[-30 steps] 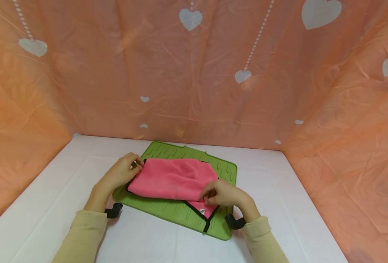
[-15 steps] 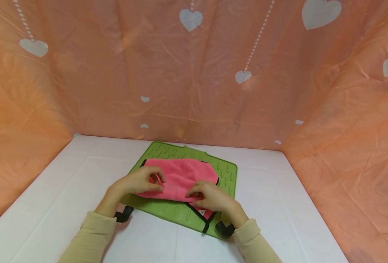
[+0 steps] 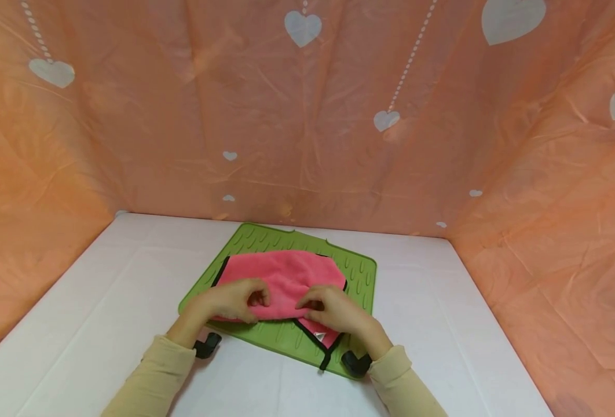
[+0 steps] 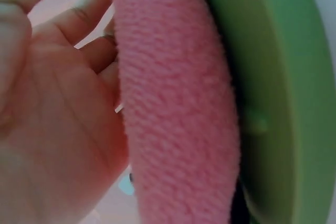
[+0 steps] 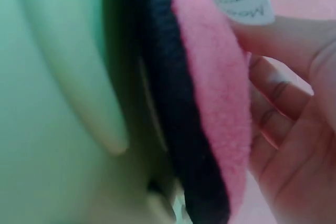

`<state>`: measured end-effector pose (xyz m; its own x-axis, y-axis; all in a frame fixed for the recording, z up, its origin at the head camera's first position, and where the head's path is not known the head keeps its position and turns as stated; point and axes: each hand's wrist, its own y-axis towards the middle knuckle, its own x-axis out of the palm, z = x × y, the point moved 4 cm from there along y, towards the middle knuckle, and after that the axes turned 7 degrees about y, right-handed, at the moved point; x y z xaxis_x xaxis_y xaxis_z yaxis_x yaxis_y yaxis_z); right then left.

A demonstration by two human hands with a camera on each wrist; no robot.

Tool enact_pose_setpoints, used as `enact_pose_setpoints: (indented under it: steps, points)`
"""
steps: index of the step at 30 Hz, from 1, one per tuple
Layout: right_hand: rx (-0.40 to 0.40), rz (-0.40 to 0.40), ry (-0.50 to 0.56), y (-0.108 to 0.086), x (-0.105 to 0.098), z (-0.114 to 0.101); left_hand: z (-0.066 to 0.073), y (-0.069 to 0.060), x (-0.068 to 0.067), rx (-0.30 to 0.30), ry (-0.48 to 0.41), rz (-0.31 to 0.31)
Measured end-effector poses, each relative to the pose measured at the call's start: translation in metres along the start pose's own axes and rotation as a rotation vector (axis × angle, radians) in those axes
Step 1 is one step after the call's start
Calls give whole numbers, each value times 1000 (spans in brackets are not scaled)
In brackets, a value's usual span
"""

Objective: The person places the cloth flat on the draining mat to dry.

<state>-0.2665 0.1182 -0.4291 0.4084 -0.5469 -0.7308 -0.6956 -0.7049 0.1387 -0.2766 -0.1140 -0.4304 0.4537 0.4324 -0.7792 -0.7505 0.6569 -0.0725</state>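
A pink towel (image 3: 286,272) with black edging lies folded on a green drying mat (image 3: 266,336). One corner, with a white label (image 3: 320,335) and a black loop (image 3: 325,360), sticks out below the fold toward the front. My left hand (image 3: 237,300) pinches the fold's front edge near its middle, thumb at the edge and bent fingers on top. Just to the right, my right hand (image 3: 333,310) pinches the same edge above the labelled corner. In the right wrist view, the thumb (image 5: 283,40) lies by the label; both wrist views hide the exact fingertip contact.
A white tabletop (image 3: 432,324) surrounds the mat. Orange sheeting (image 3: 307,116) with white hearts stands behind it and along both sides. A black wrist mount (image 3: 207,346) hangs below the left wrist, and another black mount (image 3: 356,365) below the right.
My left hand has moved right and forward-edgeward from the towel's left end to its front fold. My right hand has shifted slightly left. The towel's front left part now lies a little nearer me.
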Motion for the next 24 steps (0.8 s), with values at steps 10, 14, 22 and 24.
enact_pose_setpoints:
  steps: [10, 14, 22, 24]
  points:
    - [-73, 227, -51, -1, -12, 5, -7, -9, -28, -1, 144, 348]
    - [-70, 270, -93, -1, -13, 8, -11, -10, -33, 6, 337, 505]
    - [-43, 269, -152, -1, -13, 12, -30, -15, -31, -118, 379, 447]
    - [-37, 234, -156, -1, -13, 13, -33, -16, -31, -137, 347, 401]
